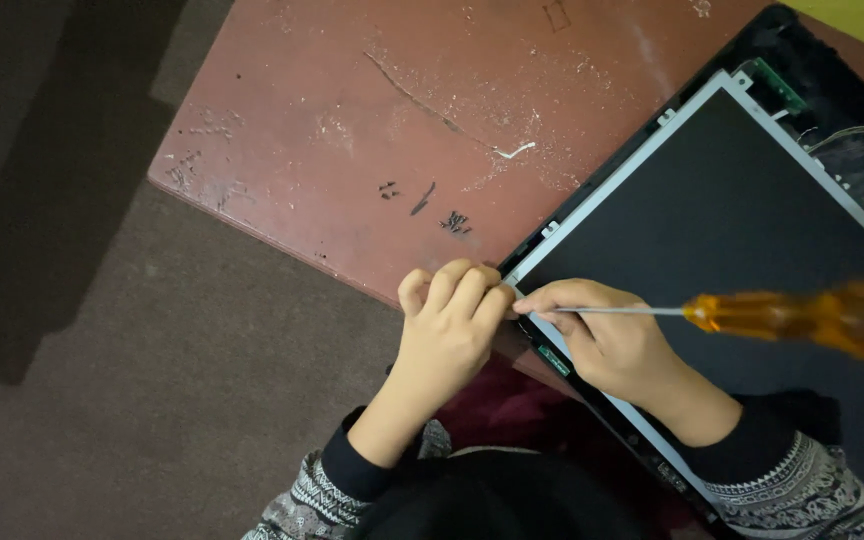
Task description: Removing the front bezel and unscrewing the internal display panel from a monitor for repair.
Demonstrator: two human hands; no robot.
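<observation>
A dark flat display panel (732, 230) in a silver metal frame lies in a black casing on a worn red table (352, 120). My left hand (449, 330) rests curled against the panel's near corner, fingers bent over its edge. My right hand (607, 340) lies on the panel beside it and pinches the thin metal shaft of a screwdriver (792, 315) with a translucent orange handle. The shaft's tip meets the corner of the frame between my two hands. The handle is blurred and points to the right.
A small pile of dark screws (455, 223) and a dark sliver lie on the table near the panel's corner. Thin wires (857, 135) and a green circuit strip (777, 90) show at the casing's far edge. Brown floor (102, 350) is to the left.
</observation>
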